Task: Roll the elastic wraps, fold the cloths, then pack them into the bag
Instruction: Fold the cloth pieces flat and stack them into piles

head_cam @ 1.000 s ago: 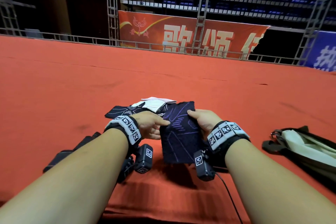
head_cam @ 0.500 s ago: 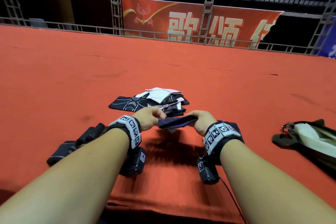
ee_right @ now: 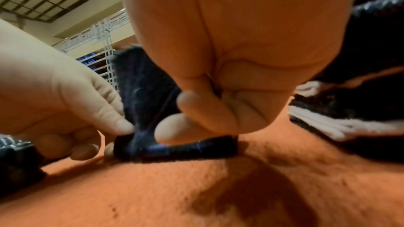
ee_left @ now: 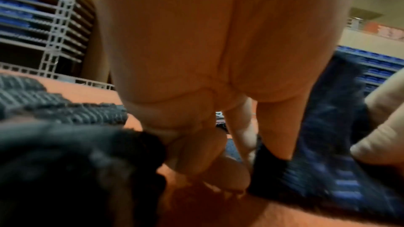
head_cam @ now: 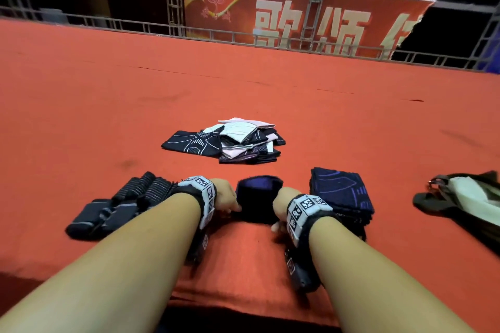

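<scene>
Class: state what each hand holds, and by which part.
Both hands pinch one dark blue cloth: left hand at its near left corner, right hand at its near right corner.

Head view: high behind both forearms, facing forward and down across the red carpet.

Left wrist view: under the palm, close behind the fingers, looking along them just above the carpet.

Right wrist view: same low placement, close behind its fingers.

Shared by all 3: the dark cloth between the fingertips.
</scene>
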`<state>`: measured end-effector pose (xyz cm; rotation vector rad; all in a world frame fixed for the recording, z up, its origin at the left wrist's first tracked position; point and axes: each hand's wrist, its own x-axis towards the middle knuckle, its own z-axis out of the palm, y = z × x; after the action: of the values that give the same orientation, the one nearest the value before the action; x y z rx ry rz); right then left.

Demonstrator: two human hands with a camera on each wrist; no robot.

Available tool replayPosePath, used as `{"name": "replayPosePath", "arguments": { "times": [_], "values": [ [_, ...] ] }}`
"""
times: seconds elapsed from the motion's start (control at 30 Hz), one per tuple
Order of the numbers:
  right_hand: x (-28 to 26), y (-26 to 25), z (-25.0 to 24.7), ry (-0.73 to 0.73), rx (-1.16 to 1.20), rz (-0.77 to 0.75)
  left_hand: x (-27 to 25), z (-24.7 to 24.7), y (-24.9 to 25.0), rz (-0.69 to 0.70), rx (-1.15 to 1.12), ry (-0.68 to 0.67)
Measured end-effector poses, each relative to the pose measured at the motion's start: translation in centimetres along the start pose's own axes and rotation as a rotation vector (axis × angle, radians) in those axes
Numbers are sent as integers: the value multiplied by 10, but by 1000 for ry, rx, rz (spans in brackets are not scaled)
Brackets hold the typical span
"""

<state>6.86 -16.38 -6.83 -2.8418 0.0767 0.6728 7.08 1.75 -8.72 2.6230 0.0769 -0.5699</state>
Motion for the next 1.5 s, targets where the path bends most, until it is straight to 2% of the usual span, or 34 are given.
{"name": "replayPosePath", "arguments": {
  "times": [0.07,0.13,0.2,0.27,0.4,0.5,0.53,0.57,0.63,0.7,0.87,1.0,1.17,1.27,1.5],
  "values": [
    [2,-2,2,-69,-209,-25,2,0,2,-72,-97,26],
    [4,-7,-1,-71,-184,8,7,0,6,-111,-102,40],
    [4,-7,1,-59,-169,-3,11,1,9,-111,22,52],
    [5,-6,-2,-59,-288,-15,17,3,10,-112,142,96],
    [13,-4,3,-7,-144,10,18,11,27,-89,293,110],
    [12,-2,10,28,-119,-21,23,18,39,-9,292,299],
    [14,-1,11,40,-48,41,26,22,41,66,289,328],
    [17,2,12,92,32,46,28,26,44,134,319,284],
    [23,6,16,162,97,21,32,36,47,123,368,136],
    [26,7,17,95,104,13,37,49,41,66,354,87],
    [20,0,12,34,-16,-11,43,62,30,38,372,74],
    [21,-8,12,-19,-109,36,45,61,30,29,343,69],
    [23,-17,15,-50,-135,94,46,63,29,5,355,61],
    [6,-20,7,-62,-146,24,49,66,28,2,346,80],
    [23,-14,14,-70,-173,48,47,58,36,-36,364,23]
  ]
}}
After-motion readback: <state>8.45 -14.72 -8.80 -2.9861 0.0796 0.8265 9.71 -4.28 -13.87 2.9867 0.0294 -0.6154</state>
